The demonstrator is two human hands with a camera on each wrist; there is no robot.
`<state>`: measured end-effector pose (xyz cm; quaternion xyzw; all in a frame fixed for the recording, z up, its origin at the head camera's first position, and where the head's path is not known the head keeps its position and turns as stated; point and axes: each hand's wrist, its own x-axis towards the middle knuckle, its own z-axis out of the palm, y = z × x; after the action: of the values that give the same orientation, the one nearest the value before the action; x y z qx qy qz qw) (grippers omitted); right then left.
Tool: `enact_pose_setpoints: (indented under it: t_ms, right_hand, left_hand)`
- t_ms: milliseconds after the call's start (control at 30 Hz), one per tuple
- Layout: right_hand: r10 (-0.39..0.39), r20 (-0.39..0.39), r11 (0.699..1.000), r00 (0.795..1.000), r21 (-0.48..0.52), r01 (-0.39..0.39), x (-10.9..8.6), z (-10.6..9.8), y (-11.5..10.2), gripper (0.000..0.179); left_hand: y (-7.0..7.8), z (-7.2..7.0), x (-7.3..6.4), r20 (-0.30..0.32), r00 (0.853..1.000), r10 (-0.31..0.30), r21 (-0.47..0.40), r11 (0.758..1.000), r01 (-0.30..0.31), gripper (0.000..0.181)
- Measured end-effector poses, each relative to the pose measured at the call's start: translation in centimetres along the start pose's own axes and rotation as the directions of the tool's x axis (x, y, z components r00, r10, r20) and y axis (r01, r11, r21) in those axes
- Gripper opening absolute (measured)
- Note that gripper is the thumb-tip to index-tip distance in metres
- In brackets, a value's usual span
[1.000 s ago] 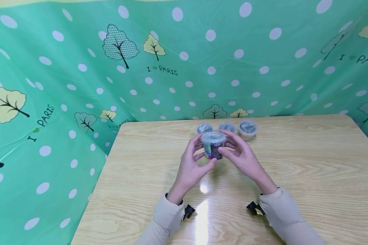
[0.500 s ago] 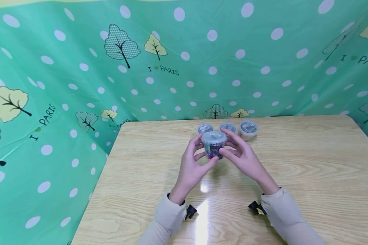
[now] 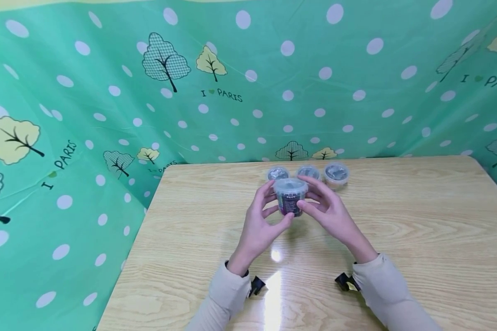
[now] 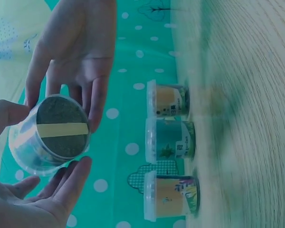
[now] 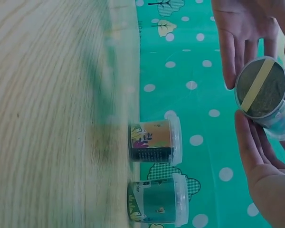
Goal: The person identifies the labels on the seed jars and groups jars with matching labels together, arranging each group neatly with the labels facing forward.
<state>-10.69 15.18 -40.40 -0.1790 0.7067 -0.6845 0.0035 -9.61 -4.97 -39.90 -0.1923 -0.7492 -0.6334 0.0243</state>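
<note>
Above the table, both hands hold a small clear plastic tub (image 3: 291, 198) with a translucent lid and a dark printed label. My left hand (image 3: 262, 227) grips its left side, thumb low on the front. From the other side my right hand (image 3: 328, 214) grips it, thumb on the label and fingers behind. Seen from below in the left wrist view, the tub's base (image 4: 61, 110) shows dark, soil-like contents and a pale yellow strip across it. The same strip (image 5: 258, 85) runs across the base in the right wrist view.
Three similar lidded tubs stand in a row at the table's back edge: left (image 3: 278, 173), middle (image 3: 308, 172) and right (image 3: 336, 174). Their labels are orange or green in the wrist views. A green dotted curtain (image 3: 248, 119) hangs behind the wooden table (image 3: 418, 220).
The held tub has turned a little between the hands; the colourful part of its label has slid leftward and the dark panel faces front more. Both hands stay almost in place.
</note>
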Motion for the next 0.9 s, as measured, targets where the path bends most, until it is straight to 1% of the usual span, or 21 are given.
enact_pose_setpoints:
  t_ms: [100,200,267,433,533,700,800,900]
  right_hand:
    - [-0.003,-0.034,1.000,0.999,-0.012,0.002,-0.06,0.08,0.08,0.058]
    - [0.002,-0.043,1.000,0.999,-0.009,-0.003,-0.11,0.16,-0.01,0.060]
    - [0.017,-0.037,1.000,0.999,-0.007,-0.017,-0.16,0.18,-0.10,0.063]
    - [0.040,-0.001,0.999,0.999,-0.012,-0.040,-0.10,0.09,-0.16,0.070]
    - [0.039,0.025,0.999,0.999,-0.009,-0.039,-0.09,0.04,-0.16,0.068]
    - [0.068,0.054,0.997,0.996,-0.042,-0.066,-0.21,0.17,-0.12,0.066]
    - [0.078,0.053,0.996,0.996,-0.055,-0.075,-0.29,0.28,-0.16,0.066]
    - [0.067,0.027,0.997,0.997,-0.046,-0.066,-0.42,0.32,-0.20,0.063]
  left_hand:
    - [0.05,0.04,-0.01,-0.006,1.000,0.016,0.007,1.000,-0.016,0.082]
    - [0.06,0.13,0.01,-0.012,1.000,0.019,0.014,1.000,-0.019,0.083]
    - [0.02,0.16,0.00,-0.016,1.000,0.016,0.029,0.999,-0.015,0.084]
    - [-0.01,0.00,-0.05,-0.027,0.999,0.017,0.034,0.999,-0.016,0.083]
    - [-0.02,-0.19,-0.14,-0.029,0.999,0.018,0.025,1.000,-0.017,0.082]
    - [-0.07,-0.54,-0.42,-0.022,1.000,0.014,-0.012,1.000,-0.014,0.081]
    - [-0.04,-0.64,-0.58,-0.009,1.000,0.002,-0.034,0.999,-0.002,0.081]
    - [0.00,-0.62,-0.63,0.014,1.000,-0.014,-0.045,0.999,0.015,0.080]
